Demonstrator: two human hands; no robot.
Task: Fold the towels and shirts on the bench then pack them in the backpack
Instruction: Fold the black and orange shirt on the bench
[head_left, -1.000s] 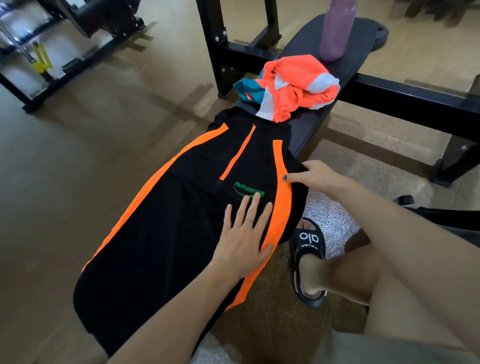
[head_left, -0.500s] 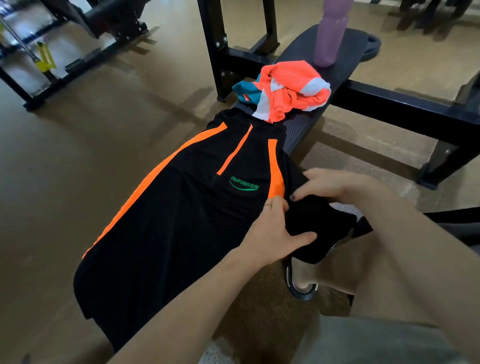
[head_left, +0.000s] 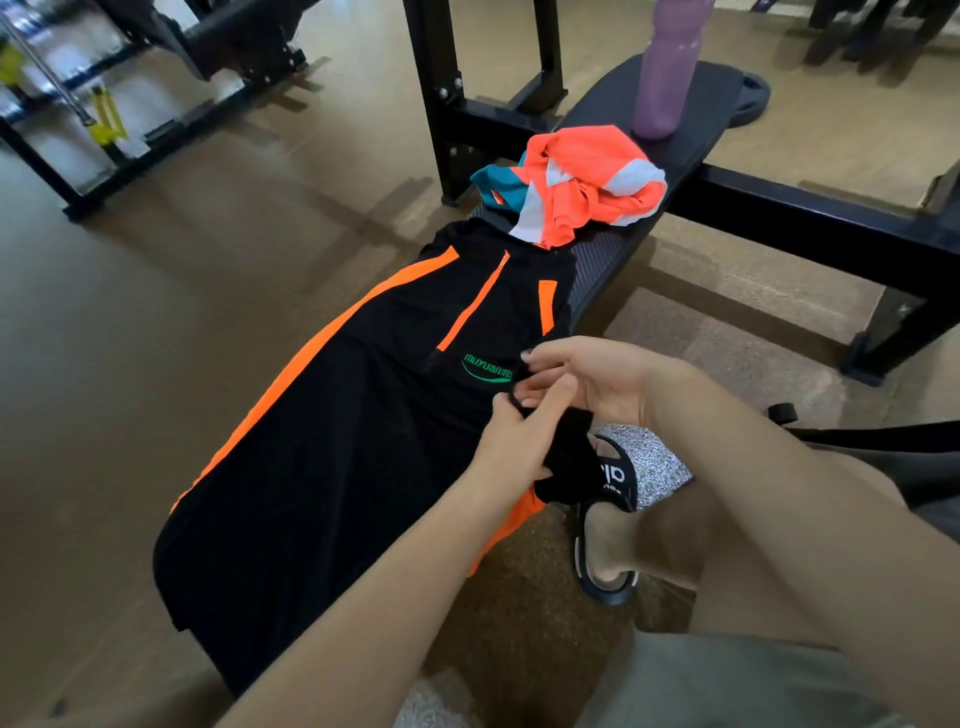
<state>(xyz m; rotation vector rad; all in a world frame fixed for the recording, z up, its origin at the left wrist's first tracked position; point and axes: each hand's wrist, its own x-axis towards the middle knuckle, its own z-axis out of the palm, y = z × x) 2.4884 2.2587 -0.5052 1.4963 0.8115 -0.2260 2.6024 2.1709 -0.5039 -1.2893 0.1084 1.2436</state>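
Note:
A black shirt (head_left: 332, 457) with orange stripes and a green logo lies spread along the black bench (head_left: 597, 265). My left hand (head_left: 511, 449) grips the shirt's right sleeve near its edge. My right hand (head_left: 582, 376) pinches the same black sleeve just above, beside the logo. The sleeve hangs bunched between both hands over the bench's right side. A crumpled orange, white and teal garment (head_left: 576, 187) sits further up the bench. A dark strap and fabric, possibly the backpack (head_left: 883, 452), shows at the right edge.
A purple bottle (head_left: 667, 67) stands at the bench's far end. Black rack frames (head_left: 452, 98) rise behind the bench, and a crossbar (head_left: 810, 218) runs right. My foot in a black slide sandal (head_left: 605, 519) rests on the floor beside the bench.
My left hand left the shirt's chest, where it lay flat, and took hold of the right sleeve. My right hand lifted the sleeve inward over the shirt.

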